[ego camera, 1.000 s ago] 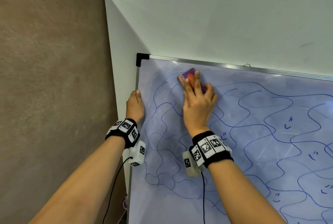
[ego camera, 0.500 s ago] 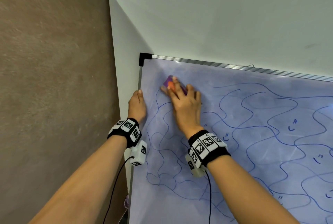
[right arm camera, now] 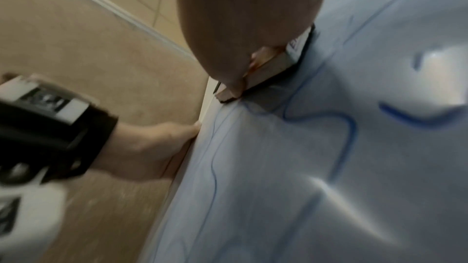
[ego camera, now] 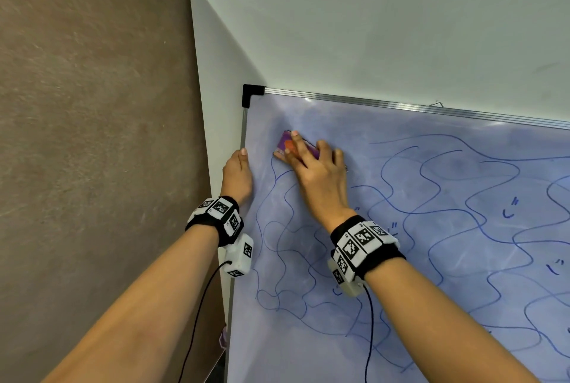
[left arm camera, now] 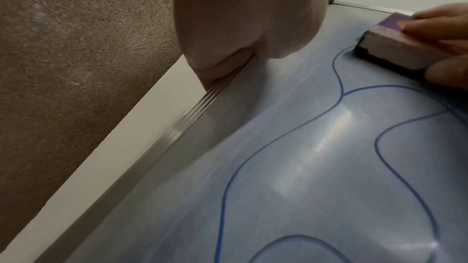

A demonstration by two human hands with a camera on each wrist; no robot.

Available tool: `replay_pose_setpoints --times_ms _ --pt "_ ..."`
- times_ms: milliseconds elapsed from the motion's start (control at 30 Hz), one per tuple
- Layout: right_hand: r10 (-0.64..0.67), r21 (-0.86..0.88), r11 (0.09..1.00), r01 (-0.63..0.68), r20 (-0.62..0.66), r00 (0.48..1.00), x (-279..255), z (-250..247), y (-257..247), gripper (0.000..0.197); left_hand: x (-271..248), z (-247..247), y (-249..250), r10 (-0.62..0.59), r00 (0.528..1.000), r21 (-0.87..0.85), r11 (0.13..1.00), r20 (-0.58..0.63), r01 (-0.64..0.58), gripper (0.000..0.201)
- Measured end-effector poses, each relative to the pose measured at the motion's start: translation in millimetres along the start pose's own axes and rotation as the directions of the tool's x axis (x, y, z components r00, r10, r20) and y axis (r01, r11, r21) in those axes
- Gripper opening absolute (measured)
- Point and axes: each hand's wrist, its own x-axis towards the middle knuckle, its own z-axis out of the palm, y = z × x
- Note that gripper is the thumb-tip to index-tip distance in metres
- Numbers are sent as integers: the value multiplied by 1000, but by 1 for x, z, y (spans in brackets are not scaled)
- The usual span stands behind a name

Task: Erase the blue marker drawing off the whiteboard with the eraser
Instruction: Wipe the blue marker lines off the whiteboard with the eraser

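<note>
The whiteboard (ego camera: 431, 259) leans against a white wall and carries wavy blue marker lines (ego camera: 447, 197) over most of its face. Its top left corner is wiped to a pale smear. My right hand (ego camera: 314, 166) holds the purple-topped eraser (ego camera: 285, 145) flat against the board near that corner, thumb and fingers around its sides. In the left wrist view the eraser (left arm camera: 395, 41) shows a white body and a dark felt base on the board. My left hand (ego camera: 237, 176) grips the board's left metal frame (ego camera: 244, 129), fingers curled over the edge (left arm camera: 222, 71).
A brown carpeted floor (ego camera: 92, 136) lies to the left of the board. The white wall (ego camera: 370, 28) rises behind it. A black plastic corner piece (ego camera: 250, 93) caps the frame's top left. Cables hang from both wrist cameras.
My right hand has slid the eraser leftward and slightly down across the top left of the board, wiping away lines there. The left hand keeps its hold on the frame.
</note>
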Motion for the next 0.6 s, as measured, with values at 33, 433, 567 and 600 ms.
replay_pose_setpoints --times_ms 33,433,567,600 --pt "-18 5 1000 18 5 1000 0 -2 2 45 0 0 0 0 1000 -4 1000 4 0 40" --pt "-117 -24 991 129 279 953 -24 2 -22 64 4 -1 -4 2 999 -43 999 37 -1 40" --pt "-81 1 997 83 235 969 -5 0 -15 63 7 -6 -8 40 997 -21 999 60 -39 42" --pt "-46 9 999 45 209 977 4 -1 -13 65 7 -7 -9 48 997 -17 999 63 -47 43"
